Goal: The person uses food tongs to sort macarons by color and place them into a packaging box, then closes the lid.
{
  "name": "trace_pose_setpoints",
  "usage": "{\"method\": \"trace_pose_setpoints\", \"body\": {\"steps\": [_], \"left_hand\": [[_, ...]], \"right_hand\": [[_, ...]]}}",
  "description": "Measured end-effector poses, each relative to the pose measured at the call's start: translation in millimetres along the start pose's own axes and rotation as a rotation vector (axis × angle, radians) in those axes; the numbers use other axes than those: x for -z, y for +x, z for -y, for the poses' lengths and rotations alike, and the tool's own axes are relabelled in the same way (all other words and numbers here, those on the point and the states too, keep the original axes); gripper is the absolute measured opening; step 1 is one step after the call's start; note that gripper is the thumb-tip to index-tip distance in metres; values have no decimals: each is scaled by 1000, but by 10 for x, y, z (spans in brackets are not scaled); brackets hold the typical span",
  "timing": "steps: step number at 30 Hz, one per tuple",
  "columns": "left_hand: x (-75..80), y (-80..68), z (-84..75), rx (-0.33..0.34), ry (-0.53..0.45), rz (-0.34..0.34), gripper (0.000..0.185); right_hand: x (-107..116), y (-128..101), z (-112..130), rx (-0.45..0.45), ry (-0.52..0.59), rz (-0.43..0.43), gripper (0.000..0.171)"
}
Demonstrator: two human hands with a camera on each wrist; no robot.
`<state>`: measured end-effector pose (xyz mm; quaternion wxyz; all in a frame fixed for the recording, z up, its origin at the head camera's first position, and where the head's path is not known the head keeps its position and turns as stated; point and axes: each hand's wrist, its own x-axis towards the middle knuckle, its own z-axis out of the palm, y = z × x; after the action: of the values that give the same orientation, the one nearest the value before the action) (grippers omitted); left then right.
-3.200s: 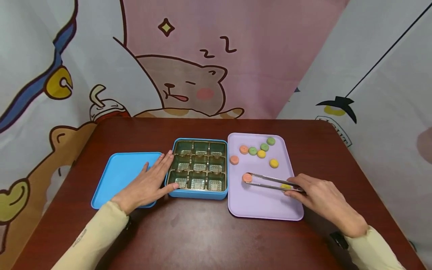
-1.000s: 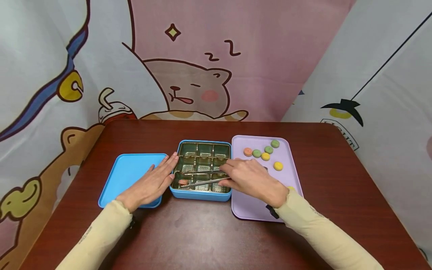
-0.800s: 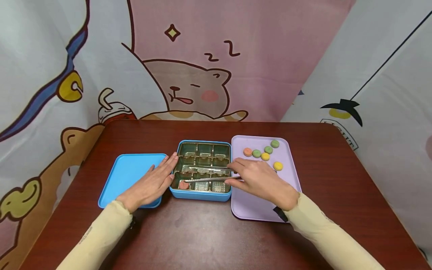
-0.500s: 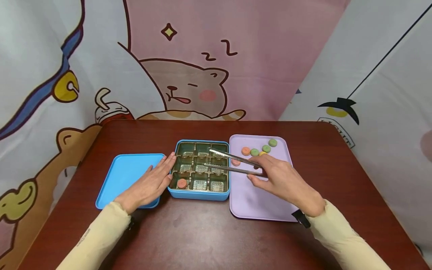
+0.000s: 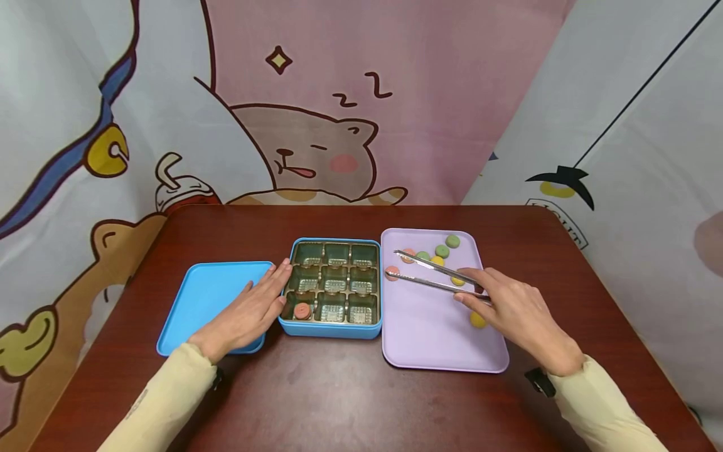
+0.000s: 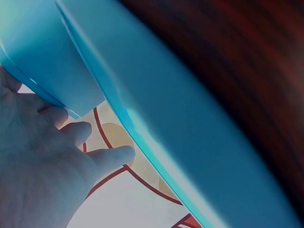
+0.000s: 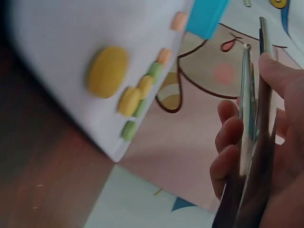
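**Risk of a slipped candy near the edge of the tray**

The right hand (image 5: 516, 314) pinches the rear end of the long metal tongs (image 5: 432, 275), and the two arms of the tongs stand apart, with nothing between them. Their tips hover over the flat lilac plastic tray (image 5: 440, 345), just beside the orange round candy (image 5: 392, 272) which lies near the left rim of the tray. The other round candies, green, yellow and orange, lie in a small group (image 5: 437, 254) at the far part of the tray, partly under the tongs, and one yellow candy (image 5: 477, 320) sits close to the right hand.

The left hand (image 5: 248, 311) lies flat with straight fingers, partly on the blue plastic lid (image 5: 198, 301), and its fingertips touch the left wall of the blue box with nine gold compartments (image 5: 333, 329). One orange candy (image 5: 302, 310) already rests in the near left compartment.

In my judgement, the main danger is the grip on the small, smooth candy. If the tongs close off centre, the candy may shoot sideways over the low rim onto the dark red wooden table (image 5: 339, 402). The long tongs could also push the neighbouring candies. If the left hand lifts, the box may shift.
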<state>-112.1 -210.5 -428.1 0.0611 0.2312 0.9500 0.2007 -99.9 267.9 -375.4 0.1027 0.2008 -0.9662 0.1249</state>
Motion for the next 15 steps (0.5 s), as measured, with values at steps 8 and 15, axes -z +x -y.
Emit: {"method": "trace_pose_setpoints", "body": {"steps": [8, 15], "left_hand": [[-6, -10, -2, -4, -3, -10, 61], [-1, -10, -13, -3, -7, -8, 60]], "right_hand": [[-136, 29, -110, -15, -57, 24, 49], [-207, 70, -157, 18, -88, 32, 45]]}}
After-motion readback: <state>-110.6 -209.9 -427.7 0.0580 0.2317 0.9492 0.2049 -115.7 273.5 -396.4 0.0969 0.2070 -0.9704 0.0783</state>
